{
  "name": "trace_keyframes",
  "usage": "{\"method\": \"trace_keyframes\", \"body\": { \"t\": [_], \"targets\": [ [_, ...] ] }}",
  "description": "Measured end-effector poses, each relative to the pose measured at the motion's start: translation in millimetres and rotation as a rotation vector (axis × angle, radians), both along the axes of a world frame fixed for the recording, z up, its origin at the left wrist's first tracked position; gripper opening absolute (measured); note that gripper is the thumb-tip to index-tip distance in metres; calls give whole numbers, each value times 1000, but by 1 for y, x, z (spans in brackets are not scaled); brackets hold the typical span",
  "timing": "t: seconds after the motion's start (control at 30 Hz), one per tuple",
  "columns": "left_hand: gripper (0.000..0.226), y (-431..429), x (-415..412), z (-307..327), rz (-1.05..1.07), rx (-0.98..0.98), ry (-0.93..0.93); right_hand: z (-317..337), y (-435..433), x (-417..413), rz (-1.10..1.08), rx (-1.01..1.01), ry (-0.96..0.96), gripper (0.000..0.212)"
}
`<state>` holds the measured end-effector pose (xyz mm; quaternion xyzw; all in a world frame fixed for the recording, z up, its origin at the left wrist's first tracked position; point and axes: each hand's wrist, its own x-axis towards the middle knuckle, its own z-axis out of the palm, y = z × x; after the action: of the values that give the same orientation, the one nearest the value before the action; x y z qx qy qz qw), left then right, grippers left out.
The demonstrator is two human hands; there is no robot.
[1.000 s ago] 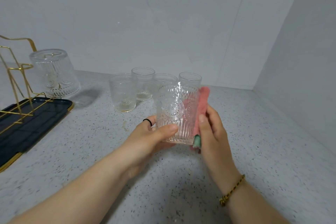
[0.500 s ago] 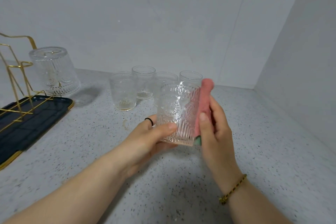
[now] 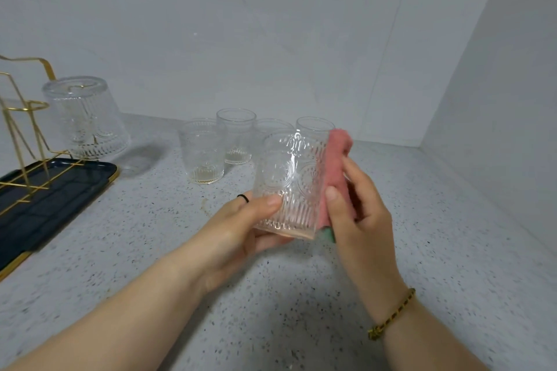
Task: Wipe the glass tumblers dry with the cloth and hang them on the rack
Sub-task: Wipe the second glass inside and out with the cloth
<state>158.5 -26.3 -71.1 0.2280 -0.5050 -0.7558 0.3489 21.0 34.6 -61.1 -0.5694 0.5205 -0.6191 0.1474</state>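
Left hand (image 3: 238,229) fingers (image 3: 269,200) grip the tumbler (image 3: 289,184) near its base above the tabletop (image 3: 271,310); right hand (image 3: 358,220) fingers pinch the cloth (image 3: 336,172) against its side.

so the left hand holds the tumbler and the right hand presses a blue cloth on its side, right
Not blue: the head view shows the cloth is pink. The left hand holds the tumbler and the right hand presses that cloth on its side.
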Motion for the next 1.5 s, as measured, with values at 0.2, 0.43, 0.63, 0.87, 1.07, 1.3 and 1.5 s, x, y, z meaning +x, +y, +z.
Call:
{"method": "trace_keyframes", "body": {
  "t": [0.2, 0.43, 0.63, 0.87, 1.07, 1.3, 1.5],
  "targets": [
    [103, -9, 6, 6, 1, 75, 167, -4, 1, 9, 88, 38, -5, 39],
    [49, -10, 5, 6, 118, 82, 26, -9, -1, 7, 72, 15, -20, 39],
    [54, -7, 0, 0, 110, 109, -27, -16, -5, 10, -14, -13, 106, 30],
    [60, -1, 1, -3, -59, 25, 17, -9, -4, 5, -32, -41, 39, 24],
    [50, -5, 0, 0, 57, 96, 107, -12, -4, 7, 139, 105, -22, 20],
    [54, -8, 5, 3, 82, 16, -24, -15, -4, 16, 55, 24, 191, 40],
    [66, 2, 0, -3, 57, -99, -128, -5, -1, 4, 90, 74, -27, 44]
  ]
}}
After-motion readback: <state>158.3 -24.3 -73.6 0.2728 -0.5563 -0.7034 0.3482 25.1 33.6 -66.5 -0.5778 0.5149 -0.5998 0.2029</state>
